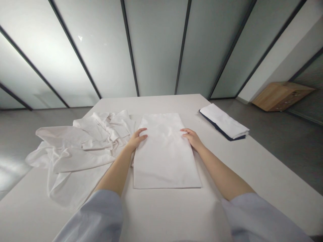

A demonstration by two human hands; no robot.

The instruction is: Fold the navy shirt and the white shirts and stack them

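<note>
A folded white cloth [166, 158] lies flat in front of me as a neat rectangle, its near edge straight. At its left side edge is my left hand [136, 139], thumb and a finger on top of the fabric and the other fingers hidden at the edge. My right hand [192, 138] holds the opposite side edge in much the same way. A crumpled heap of white cloth [83, 148] spreads beside my left forearm, partly hanging past the table's left edge.
The white table [171, 218] carries all the cloths. Near its right edge lies a folded white cloth [224, 119] on a dark navy one [230, 138]. Frosted glass panels [156, 43] stand behind the table. A wooden cabinet [280, 95] is on the floor at right.
</note>
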